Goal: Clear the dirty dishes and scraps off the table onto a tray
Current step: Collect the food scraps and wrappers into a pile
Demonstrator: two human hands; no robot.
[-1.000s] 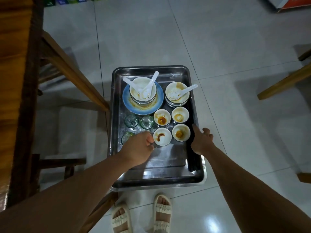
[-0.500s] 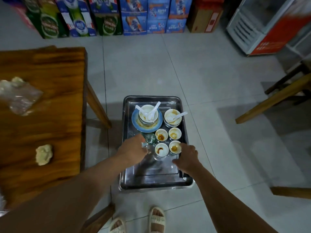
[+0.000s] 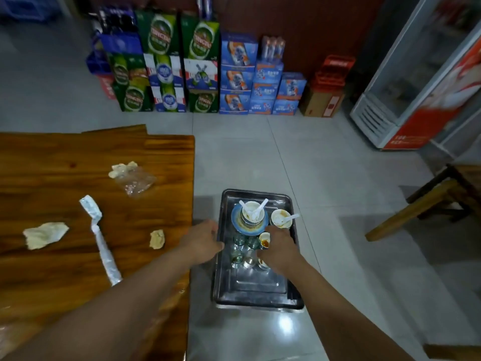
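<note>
A steel tray [image 3: 253, 291] sits on the tiled floor beside the wooden table [image 3: 65, 162]. It holds a blue plate with a bowl and white spoons [image 3: 250, 217], a second bowl with a spoon [image 3: 281, 218], small glasses [image 3: 240, 242] and sauce dishes [image 3: 265, 241]. My left hand [image 3: 202, 243] hovers at the tray's left rim, fingers relaxed and holding nothing. My right hand [image 3: 278, 250] hangs over the sauce dishes and hides some of them; I see nothing in it. On the table lie a crumpled napkin [image 3: 45, 234], a small wad [image 3: 157, 238], a long silvery wrapper [image 3: 100, 238] and a plastic bag [image 3: 134, 179].
Stacked drink cartons [image 3: 197, 74] line the far wall, with a glass-door fridge [image 3: 421, 82] at the right. A wooden bench [image 3: 426, 204] stands to the right of the tray, and another wooden edge [image 3: 453, 351] shows at bottom right.
The view has risen and pulled back, so the table and its scraps have come into sight. My right hand moved left from the tray's right rim to over the sauce dishes. My left hand drew back to the left rim.
</note>
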